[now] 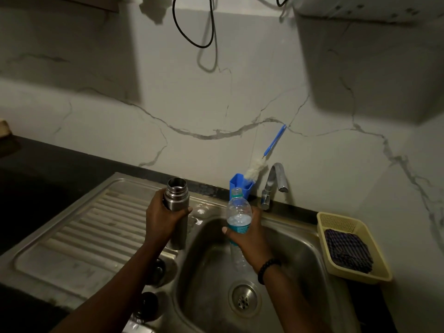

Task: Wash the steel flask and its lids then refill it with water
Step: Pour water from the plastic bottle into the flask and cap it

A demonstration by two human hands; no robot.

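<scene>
My left hand grips the steel flask upright, above the sink's left rim; its mouth is open with no lid on. My right hand holds a clear plastic water bottle over the sink basin, uncapped, tilted slightly and partly filled with water. Two dark round lids lie on the drainboard near the basin's left edge, partly hidden by my left forearm.
A steel tap stands behind the basin. Beside the tap, a blue holder keeps a bottle brush with a blue handle. A yellow basket with a dark cloth sits right of the sink. The ribbed drainboard stretches left.
</scene>
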